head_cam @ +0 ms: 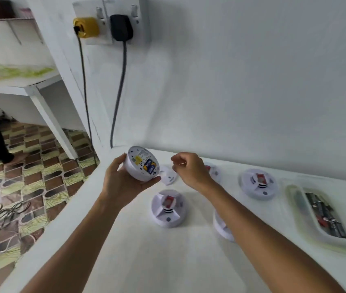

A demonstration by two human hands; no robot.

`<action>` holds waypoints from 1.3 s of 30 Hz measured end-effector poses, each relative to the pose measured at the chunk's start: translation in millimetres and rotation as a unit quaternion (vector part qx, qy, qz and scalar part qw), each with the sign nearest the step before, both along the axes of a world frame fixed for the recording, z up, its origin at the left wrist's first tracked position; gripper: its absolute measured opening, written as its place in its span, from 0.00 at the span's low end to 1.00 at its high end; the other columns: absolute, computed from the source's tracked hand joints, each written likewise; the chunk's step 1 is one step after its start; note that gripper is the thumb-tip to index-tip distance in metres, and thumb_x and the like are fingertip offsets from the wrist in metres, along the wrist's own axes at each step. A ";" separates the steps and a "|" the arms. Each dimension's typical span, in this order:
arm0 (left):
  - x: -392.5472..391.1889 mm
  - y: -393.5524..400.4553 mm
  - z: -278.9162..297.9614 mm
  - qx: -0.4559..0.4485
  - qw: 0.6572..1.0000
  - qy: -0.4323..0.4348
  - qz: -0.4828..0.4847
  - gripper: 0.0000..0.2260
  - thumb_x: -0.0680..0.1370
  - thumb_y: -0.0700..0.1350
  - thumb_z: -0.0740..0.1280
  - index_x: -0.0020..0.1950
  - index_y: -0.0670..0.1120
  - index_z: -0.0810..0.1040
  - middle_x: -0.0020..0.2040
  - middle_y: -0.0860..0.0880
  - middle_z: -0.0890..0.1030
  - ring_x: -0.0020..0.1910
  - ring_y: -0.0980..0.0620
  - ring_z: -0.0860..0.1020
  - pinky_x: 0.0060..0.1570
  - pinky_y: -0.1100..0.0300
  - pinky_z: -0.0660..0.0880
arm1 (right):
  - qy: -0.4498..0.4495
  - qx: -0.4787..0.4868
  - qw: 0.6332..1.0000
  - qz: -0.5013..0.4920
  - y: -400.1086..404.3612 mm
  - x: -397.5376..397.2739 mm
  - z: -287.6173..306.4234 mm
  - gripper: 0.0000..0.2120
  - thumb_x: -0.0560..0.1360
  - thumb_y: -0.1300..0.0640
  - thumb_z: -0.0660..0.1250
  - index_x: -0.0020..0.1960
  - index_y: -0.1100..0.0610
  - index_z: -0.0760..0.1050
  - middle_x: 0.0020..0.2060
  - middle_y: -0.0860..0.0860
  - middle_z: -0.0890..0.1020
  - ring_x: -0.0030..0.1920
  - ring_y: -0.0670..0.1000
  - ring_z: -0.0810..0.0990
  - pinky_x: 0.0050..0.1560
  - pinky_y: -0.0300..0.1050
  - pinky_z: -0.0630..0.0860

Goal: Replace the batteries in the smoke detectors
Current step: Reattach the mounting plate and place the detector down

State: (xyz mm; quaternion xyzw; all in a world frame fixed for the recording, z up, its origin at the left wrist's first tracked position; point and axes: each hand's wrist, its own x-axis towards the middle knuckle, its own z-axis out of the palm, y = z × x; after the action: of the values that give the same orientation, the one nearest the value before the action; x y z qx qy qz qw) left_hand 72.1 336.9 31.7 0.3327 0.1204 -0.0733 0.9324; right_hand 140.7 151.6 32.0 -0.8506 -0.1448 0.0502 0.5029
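My left hand point(123, 178) grips a round white smoke detector point(141, 164) above the table's far left corner, its back turned up with a blue and yellow battery showing in the bay. My right hand point(191, 169) hovers just right of it with fingers curled and nothing visible in them. A white cover piece point(169, 176) lies on the table between the hands. Two detectors with red batteries on top stand on the table, one in the middle point(169, 208) and one further right point(258, 183). Another detector point(222, 227) is partly hidden by my right forearm.
A clear tray point(298, 220) holding several dark batteries sits at the right on the white table point(146, 261). The wall behind carries a socket with a yellow plug point(85, 27) and a black adapter point(121, 27), cables hanging down. A patterned floor with loose cables lies left.
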 end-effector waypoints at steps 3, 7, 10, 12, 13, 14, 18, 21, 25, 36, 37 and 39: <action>-5.9 31.3 -21.9 0.004 1.000 0.013 0.011 0.46 0.58 0.54 0.80 0.73 0.42 0.68 0.69 0.34 0.71 0.67 0.31 0.70 0.52 0.35 0.77 | -0.007 -0.173 0.983 0.063 33.1 15.9 -15.5 0.17 0.75 0.63 0.66 0.63 0.59 0.76 0.62 0.55 0.79 0.61 0.54 0.76 0.58 0.42 0.72; -8.9 57.6 -45.6 -0.024 0.999 0.028 0.006 0.50 0.54 0.55 0.82 0.73 0.42 0.68 0.70 0.36 0.71 0.68 0.33 0.69 0.52 0.42 0.78 | 0.015 -0.320 0.942 0.101 62.0 30.5 -28.4 0.25 0.67 0.56 0.74 0.64 0.53 0.77 0.58 0.55 0.81 0.59 0.56 0.78 0.53 0.43 0.74; -8.9 65.5 -57.0 -0.059 0.998 0.010 -0.009 0.46 0.59 0.55 0.81 0.72 0.41 0.69 0.71 0.35 0.70 0.71 0.32 0.65 0.53 0.43 0.78 | -0.016 -0.373 0.924 0.084 70.4 35.6 -32.6 0.20 0.64 0.55 0.76 0.55 0.52 0.80 0.49 0.53 0.83 0.51 0.55 0.80 0.47 0.44 0.76; -7.7 68.6 -61.8 -0.063 0.998 -0.008 -0.016 0.44 0.62 0.56 0.79 0.72 0.41 0.69 0.71 0.35 0.70 0.71 0.32 0.65 0.54 0.43 0.77 | -0.037 -0.381 0.920 0.088 74.3 36.6 -31.9 0.12 0.63 0.58 0.75 0.46 0.54 0.80 0.44 0.52 0.82 0.47 0.55 0.80 0.44 0.45 0.76; -6.8 70.3 -63.6 -0.063 0.998 -0.015 -0.019 0.43 0.63 0.56 0.79 0.72 0.42 0.69 0.70 0.35 0.70 0.71 0.33 0.65 0.55 0.43 0.77 | -0.043 -0.383 0.918 0.090 76.5 35.4 -30.4 0.08 0.63 0.59 0.74 0.40 0.55 0.76 0.40 0.53 0.81 0.44 0.56 0.80 0.42 0.46 0.75; -5.7 71.4 -65.0 -0.061 0.998 -0.023 -0.023 0.43 0.63 0.57 0.79 0.73 0.42 0.69 0.69 0.36 0.71 0.71 0.33 0.65 0.56 0.43 0.77 | -0.050 -0.382 0.919 0.088 77.9 34.9 -29.7 0.08 0.63 0.60 0.72 0.36 0.56 0.73 0.37 0.53 0.80 0.42 0.57 0.79 0.39 0.46 0.75; -3.1 75.5 -70.1 -0.057 0.997 -0.045 -0.041 0.41 0.65 0.57 0.78 0.73 0.42 0.68 0.69 0.36 0.72 0.69 0.34 0.68 0.61 0.43 0.74 | -0.042 -0.293 0.953 0.069 81.3 31.0 -23.6 0.18 0.65 0.57 0.72 0.55 0.57 0.79 0.50 0.53 0.81 0.50 0.55 0.80 0.47 0.46 0.77; -2.3 76.4 -71.1 -0.055 0.996 -0.052 -0.045 0.40 0.65 0.56 0.77 0.73 0.41 0.69 0.70 0.36 0.71 0.68 0.34 0.69 0.62 0.42 0.72 | -0.026 -0.134 0.988 0.066 89.9 22.8 -7.2 0.24 0.64 0.60 0.76 0.60 0.56 0.79 0.51 0.49 0.82 0.48 0.50 0.80 0.45 0.41 0.77; -1.8 75.9 -69.9 -0.047 0.996 -0.060 -0.049 0.35 0.68 0.56 0.75 0.71 0.43 0.72 0.69 0.36 0.72 0.66 0.36 0.72 0.63 0.43 0.71 | -0.031 -0.085 0.988 0.126 103.7 6.7 10.7 0.27 0.65 0.60 0.77 0.64 0.54 0.78 0.55 0.48 0.82 0.51 0.47 0.80 0.46 0.40 0.80; -0.8 77.3 -73.3 -0.036 0.998 -0.043 -0.028 0.23 0.79 0.58 0.56 0.62 0.44 0.81 0.65 0.40 0.77 0.60 0.42 0.79 0.62 0.46 0.73 | -0.039 -0.181 0.961 0.205 121.9 -7.1 15.3 0.23 0.70 0.62 0.71 0.65 0.54 0.77 0.62 0.51 0.78 0.61 0.51 0.75 0.60 0.43 0.72; -0.3 77.4 -74.0 -0.030 0.998 -0.048 -0.029 0.23 0.79 0.58 0.57 0.63 0.45 0.80 0.65 0.40 0.77 0.60 0.42 0.79 0.61 0.46 0.74 | -0.046 -0.186 0.958 0.214 121.7 -6.9 16.7 0.23 0.71 0.62 0.71 0.65 0.55 0.76 0.62 0.52 0.76 0.62 0.51 0.74 0.62 0.44 0.71; 0.2 77.3 -74.9 -0.014 0.997 -0.065 -0.035 0.24 0.76 0.58 0.65 0.65 0.45 0.79 0.67 0.39 0.76 0.61 0.42 0.78 0.61 0.46 0.74 | -0.059 -0.198 0.952 0.226 121.9 -6.3 17.4 0.22 0.72 0.63 0.71 0.66 0.55 0.76 0.63 0.53 0.75 0.62 0.51 0.74 0.61 0.42 0.71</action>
State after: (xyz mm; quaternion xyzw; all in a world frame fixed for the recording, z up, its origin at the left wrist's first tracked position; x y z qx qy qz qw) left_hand 72.3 414.2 -43.2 0.3272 0.0472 -0.0855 0.9399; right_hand 134.4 273.5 49.4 -0.8796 -0.3496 0.1400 0.2906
